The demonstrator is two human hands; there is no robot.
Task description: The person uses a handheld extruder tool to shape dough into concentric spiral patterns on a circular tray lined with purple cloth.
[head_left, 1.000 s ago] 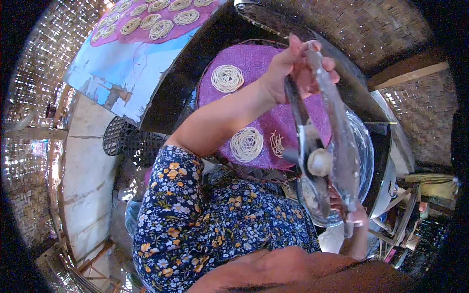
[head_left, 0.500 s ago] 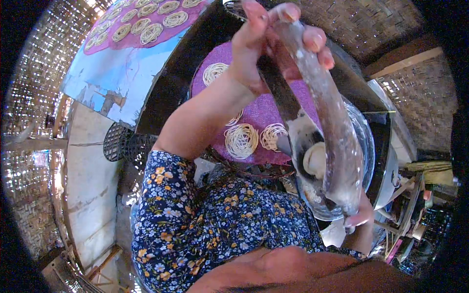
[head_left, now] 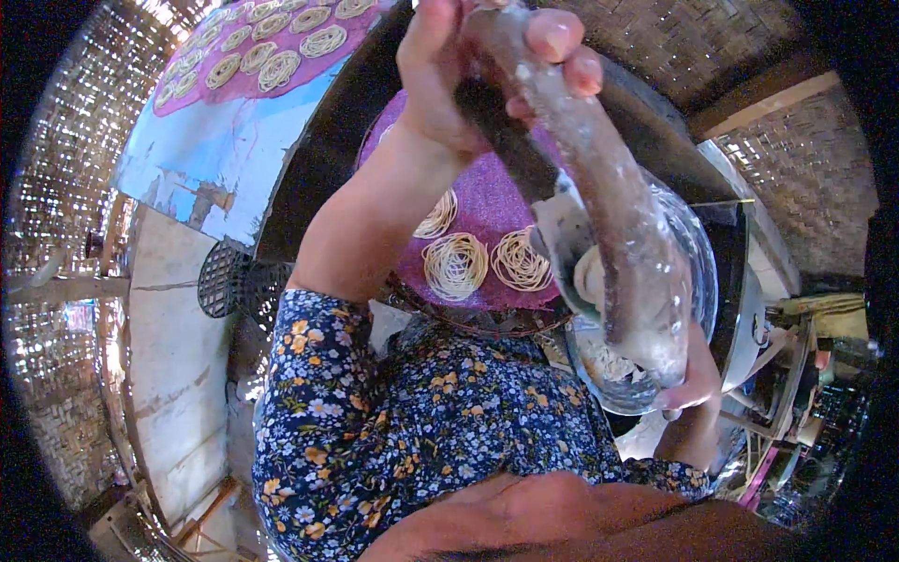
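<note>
My left hand (head_left: 496, 66) is wrapped around the upper end of a two-armed wooden noodle press (head_left: 618, 206), whose thick pale bar is dusted with flour. The darker lower arm (head_left: 506, 140) runs beneath it. Between the arms sits a pale rounded lump, apparently dough (head_left: 588, 278). At the press's near right end my right hand (head_left: 695, 379) is closed on it, its fingers partly hidden. Just left of the press, noodle coils (head_left: 456, 266) lie on a round purple cloth (head_left: 492, 187); another coil (head_left: 523, 259) is right beside the press head.
A metal basin (head_left: 702, 253) stands behind and under the press, with pale scraps (head_left: 609, 363) at its near side. On the far left, a blue table (head_left: 225, 122) holds a purple cloth with many noodle coils. A black lattice basket (head_left: 225, 279) is below it. Woven walls surround the place.
Both hands still grip the press, which has shifted left, its upper end most. My left hand has moved left and slightly up. More of the noodle coil beside the press head now shows.
</note>
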